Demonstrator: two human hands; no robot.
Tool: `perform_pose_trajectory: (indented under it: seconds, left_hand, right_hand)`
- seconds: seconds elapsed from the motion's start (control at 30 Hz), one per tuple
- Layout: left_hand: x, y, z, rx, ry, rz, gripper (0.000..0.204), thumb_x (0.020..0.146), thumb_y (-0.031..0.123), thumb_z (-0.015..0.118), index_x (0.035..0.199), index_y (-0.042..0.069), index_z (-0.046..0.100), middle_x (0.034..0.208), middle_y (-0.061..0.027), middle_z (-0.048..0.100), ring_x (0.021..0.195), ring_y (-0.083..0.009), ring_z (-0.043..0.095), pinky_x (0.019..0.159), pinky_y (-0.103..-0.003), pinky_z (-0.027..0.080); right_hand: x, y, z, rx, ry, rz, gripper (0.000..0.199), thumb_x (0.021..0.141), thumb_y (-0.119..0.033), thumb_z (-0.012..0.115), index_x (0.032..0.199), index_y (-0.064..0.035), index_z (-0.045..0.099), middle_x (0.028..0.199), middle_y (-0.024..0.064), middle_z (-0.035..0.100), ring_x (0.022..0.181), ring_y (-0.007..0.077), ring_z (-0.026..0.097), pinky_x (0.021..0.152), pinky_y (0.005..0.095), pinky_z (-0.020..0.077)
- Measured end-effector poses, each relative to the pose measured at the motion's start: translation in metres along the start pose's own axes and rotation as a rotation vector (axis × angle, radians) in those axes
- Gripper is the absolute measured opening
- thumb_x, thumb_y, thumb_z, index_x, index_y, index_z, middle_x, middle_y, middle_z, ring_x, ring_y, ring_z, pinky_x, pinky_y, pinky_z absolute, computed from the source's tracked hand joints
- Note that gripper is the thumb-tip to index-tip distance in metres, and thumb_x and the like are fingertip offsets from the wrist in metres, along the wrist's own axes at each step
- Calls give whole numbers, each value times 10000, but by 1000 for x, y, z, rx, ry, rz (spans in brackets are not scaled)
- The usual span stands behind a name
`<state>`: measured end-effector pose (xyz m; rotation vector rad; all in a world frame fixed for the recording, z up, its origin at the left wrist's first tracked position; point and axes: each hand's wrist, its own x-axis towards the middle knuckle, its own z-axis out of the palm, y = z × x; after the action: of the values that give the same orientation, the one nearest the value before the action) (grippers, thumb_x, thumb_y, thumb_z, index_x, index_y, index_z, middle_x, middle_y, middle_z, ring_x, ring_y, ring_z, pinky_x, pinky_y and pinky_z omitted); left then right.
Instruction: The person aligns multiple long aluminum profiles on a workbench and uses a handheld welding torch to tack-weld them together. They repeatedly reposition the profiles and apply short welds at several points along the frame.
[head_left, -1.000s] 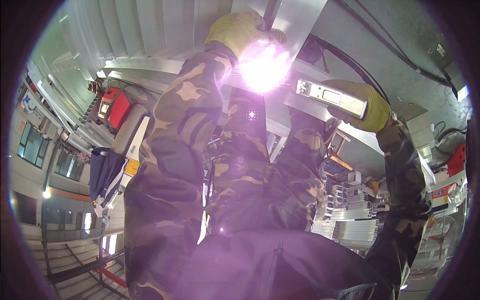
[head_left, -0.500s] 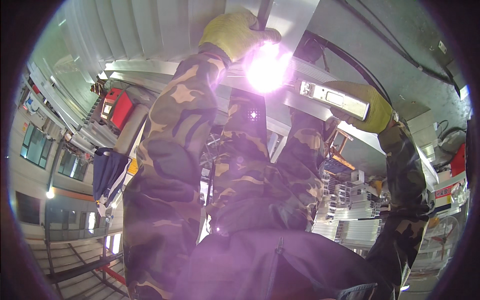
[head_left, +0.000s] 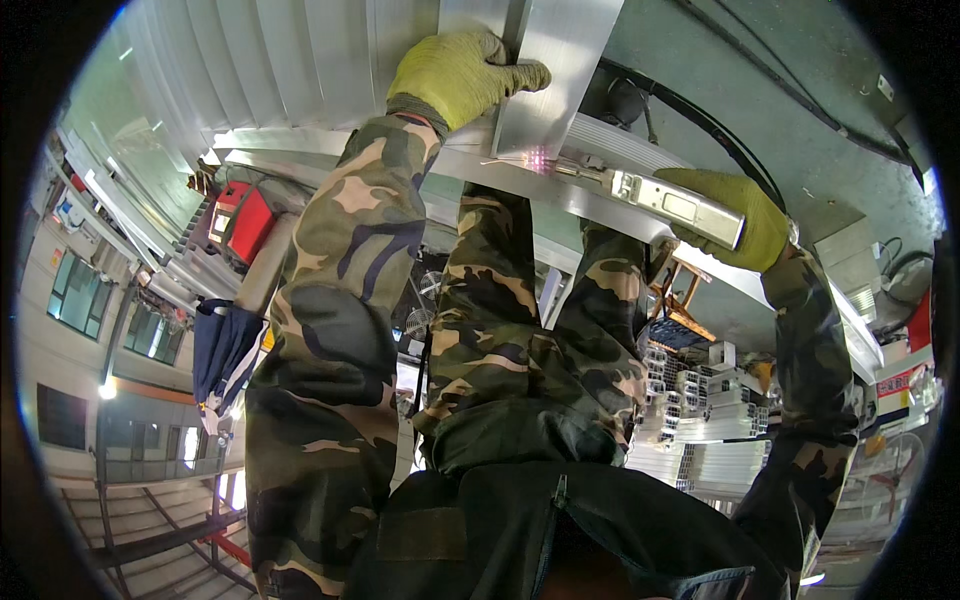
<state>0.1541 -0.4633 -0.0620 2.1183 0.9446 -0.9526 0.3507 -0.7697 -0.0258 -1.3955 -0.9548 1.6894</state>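
Note:
My left hand (head_left: 462, 75), in a yellow-green glove, presses flat on an upright aluminium profile (head_left: 555, 70) where it meets a long horizontal aluminium bar (head_left: 470, 165). My right hand (head_left: 740, 215), also gloved, grips a silver welding torch (head_left: 650, 195) whose tip points left at the joint, where a small pink glow (head_left: 540, 157) shows. Both sleeves are camouflage-patterned.
A black hose (head_left: 720, 140) runs from the torch over the grey floor. Ribbed aluminium sheets (head_left: 270, 70) lie at upper left. A red machine (head_left: 240, 215) stands left. Stacked aluminium profiles (head_left: 690, 420) sit at right, and a blue cloth (head_left: 220, 350) hangs at left.
The bright welding flare at the joint has died down to a faint pink glow. Both hands have stayed roughly in place.

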Motion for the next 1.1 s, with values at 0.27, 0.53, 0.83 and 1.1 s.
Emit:
perform_pose_trajectory:
  seconds: [0.27, 0.53, 0.83, 1.1]
  left_hand:
    - [5, 10, -10, -52, -142, -60, 587, 811, 659, 772, 917, 81, 771, 746, -86, 724, 708, -272, 695, 717, -408, 545]
    - [-21, 17, -22, -235, -176, -90, 359, 969, 416, 701, 961, 64, 767, 782, -40, 725, 697, -152, 668, 707, -336, 523]
    - [-101, -6, 31, -412, -28, -49, 306, 1051, 266, 611, 1288, 87, 685, 935, -63, 733, 785, -129, 657, 727, -302, 539]
    - [-165, 42, 35, -304, -63, 223, 514, 960, 404, 691, 1363, 91, 628, 1157, -187, 746, 1082, -326, 713, 959, -402, 534]
  right_hand:
    - [-21, -7, -5, -32, 91, 86, 518, 877, -160, 810, 1341, -6, 639, 1165, 167, 732, 961, 290, 738, 836, 380, 598]
    - [-50, -28, 2, 7, 287, 207, 535, 865, -156, 823, 1335, 12, 629, 1145, 164, 725, 913, 317, 730, 787, 400, 601]
    - [-108, -75, -15, -86, 730, -89, 463, 960, -53, 725, 1389, 21, 566, 1103, 87, 732, 995, 147, 679, 850, 277, 569]
    - [-178, -188, 3, 179, 1151, -397, 327, 1009, -276, 726, 1219, -27, 697, 949, 57, 727, 785, 112, 628, 666, 267, 502]
